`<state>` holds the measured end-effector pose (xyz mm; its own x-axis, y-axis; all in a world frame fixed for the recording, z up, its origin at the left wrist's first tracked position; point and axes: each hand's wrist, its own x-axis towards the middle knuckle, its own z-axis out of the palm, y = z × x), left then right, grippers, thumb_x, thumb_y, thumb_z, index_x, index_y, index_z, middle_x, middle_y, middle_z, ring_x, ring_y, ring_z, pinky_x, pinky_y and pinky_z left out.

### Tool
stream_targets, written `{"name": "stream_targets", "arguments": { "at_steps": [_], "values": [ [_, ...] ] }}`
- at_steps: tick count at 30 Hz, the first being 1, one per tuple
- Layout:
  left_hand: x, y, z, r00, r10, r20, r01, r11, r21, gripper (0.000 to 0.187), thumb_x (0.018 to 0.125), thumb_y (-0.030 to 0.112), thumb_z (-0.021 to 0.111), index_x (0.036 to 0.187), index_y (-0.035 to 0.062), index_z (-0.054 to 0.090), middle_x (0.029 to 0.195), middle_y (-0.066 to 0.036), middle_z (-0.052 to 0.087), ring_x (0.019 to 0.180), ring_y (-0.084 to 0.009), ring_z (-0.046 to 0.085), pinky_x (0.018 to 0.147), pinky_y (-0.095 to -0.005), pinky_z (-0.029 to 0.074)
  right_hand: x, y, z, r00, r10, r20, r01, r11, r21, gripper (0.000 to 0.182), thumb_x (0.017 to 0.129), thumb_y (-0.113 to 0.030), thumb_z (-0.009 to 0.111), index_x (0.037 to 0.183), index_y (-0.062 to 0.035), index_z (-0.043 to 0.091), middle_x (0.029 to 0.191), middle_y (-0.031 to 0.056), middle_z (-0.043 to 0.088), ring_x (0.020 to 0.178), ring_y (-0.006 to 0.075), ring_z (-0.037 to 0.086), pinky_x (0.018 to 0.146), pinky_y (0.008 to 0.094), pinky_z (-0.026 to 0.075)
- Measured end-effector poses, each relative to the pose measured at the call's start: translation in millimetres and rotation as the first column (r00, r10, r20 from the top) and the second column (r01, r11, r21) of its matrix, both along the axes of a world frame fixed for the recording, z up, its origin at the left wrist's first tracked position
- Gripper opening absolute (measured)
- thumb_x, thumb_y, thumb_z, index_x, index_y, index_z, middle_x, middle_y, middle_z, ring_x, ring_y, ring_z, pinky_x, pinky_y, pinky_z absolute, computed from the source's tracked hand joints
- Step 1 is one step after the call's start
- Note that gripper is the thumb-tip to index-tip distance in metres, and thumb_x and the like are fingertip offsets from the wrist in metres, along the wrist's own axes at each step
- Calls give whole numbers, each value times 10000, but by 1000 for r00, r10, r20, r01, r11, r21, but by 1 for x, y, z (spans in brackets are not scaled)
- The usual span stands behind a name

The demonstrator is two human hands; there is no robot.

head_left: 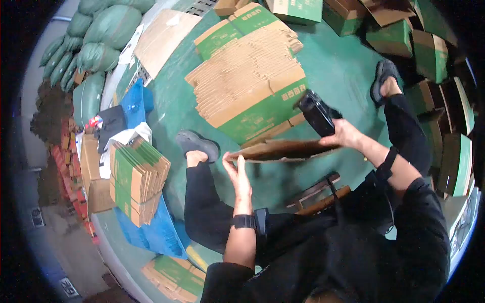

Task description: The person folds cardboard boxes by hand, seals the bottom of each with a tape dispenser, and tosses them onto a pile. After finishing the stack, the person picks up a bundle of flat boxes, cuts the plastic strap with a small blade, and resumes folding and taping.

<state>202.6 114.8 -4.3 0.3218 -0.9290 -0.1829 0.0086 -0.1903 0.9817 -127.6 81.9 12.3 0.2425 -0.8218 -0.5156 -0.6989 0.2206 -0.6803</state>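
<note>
An upright brown cardboard piece (288, 150), seen nearly edge-on, spans the space between my two hands. My left hand (237, 169) grips its left end between thumb and fingers. At its right end is my right hand (341, 134), closed around a black handheld device (317, 115); whether its fingers also touch the cardboard is unclear. Just beyond the cardboard lies a large stack of flattened green-and-brown cartons (252, 86), close to the front end of the device.
Opened green-and-brown boxes (389, 38) crowd the upper right. At left, a tied carton bundle (139, 179) rests on a blue plastic piece (151, 232), with green sacks (111, 28) farther back. A small wooden stool (323, 197) stands between my legs.
</note>
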Motion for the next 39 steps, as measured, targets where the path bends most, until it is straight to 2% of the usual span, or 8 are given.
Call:
{"name": "stream_targets", "arguments": {
  "at_steps": [8, 11, 18, 20, 23, 30, 33, 39],
  "values": [
    [-32, 37, 38, 954, -259, 150, 229, 954, 194, 486, 721, 114, 582, 1152, -12, 395, 868, -80, 527, 775, -141, 524, 676, -253, 432, 38, -6, 10, 988, -49, -146, -53, 782, -621, 387, 551, -303, 728, 781, -44, 555, 751, 114, 574, 751, 286, 549, 742, 360, 381],
    [-2, -24, 22, 690, -682, 242, 308, 579, 755, 498, 748, 79, 523, 1220, 4, 381, 984, -169, 567, 908, -239, 565, 756, -325, 449, 72, -19, -5, 992, 66, -109, -121, 760, -639, 389, 561, -266, 734, 819, -45, 546, 799, 103, 580, 807, 275, 544, 746, 359, 378],
    [-53, -21, -2, 124, -787, 605, -152, 587, 795, 759, 743, 133, 525, 1294, -81, 50, 1160, -229, 414, 977, -363, 514, 814, -405, 446, 58, -15, 0, 956, 253, 148, -9, 528, -849, 449, 629, -180, 648, 1024, -21, 505, 987, 148, 550, 975, 317, 500, 873, 417, 350],
    [-60, -13, -4, 131, -743, 657, -205, 628, 751, 678, 749, 135, 532, 1268, -102, 166, 1089, -200, 467, 965, -345, 503, 804, -387, 452, 68, -6, -14, 948, 306, 90, -101, 555, -825, 429, 681, -170, 511, 1090, -38, 516, 1098, 126, 538, 1087, 296, 463, 946, 422, 322],
    [-54, -5, 7, 813, -567, 133, 424, 733, 532, 533, 768, 230, 596, 1203, 7, 385, 1100, -176, 504, 984, -287, 501, 839, -355, 426, 104, -3, -47, 940, 313, -135, -215, 238, -947, 348, 661, -193, 479, 971, -83, 590, 1058, 68, 561, 1015, 208, 508, 894, 369, 373],
    [-72, 13, -51, 285, -929, 235, 374, 334, 865, 857, 651, 504, 653, 1275, 10, 334, 1302, -166, 376, 1209, -265, 347, 999, -338, 263, 115, -20, -3, 983, 152, -104, -164, 463, -871, 305, 629, -171, 545, 881, 2, 547, 859, 99, 556, 894, 231, 513, 830, 380, 382],
    [-117, -13, 3, 337, -903, 267, -46, 267, 962, 1324, 518, 574, 729, 1311, -10, -155, 1260, -413, -213, 1195, -571, -96, 964, -587, 174, 105, -64, 9, 991, 115, -64, -129, 764, -632, 201, 606, -64, 556, 785, -29, 470, 794, 145, 531, 814, 318, 519, 729, 388, 383],
    [-96, 7, 18, 125, -892, 435, 163, 451, 878, 885, 658, 484, 654, 1298, 2, 276, 1278, -248, 359, 1227, -377, 284, 986, -562, 177, 103, 17, -73, 991, 129, 44, -43, 602, -798, 528, 548, -26, 590, 1055, 46, 461, 1053, 202, 474, 1008, 375, 440, 902, 456, 320]
  ]
}}
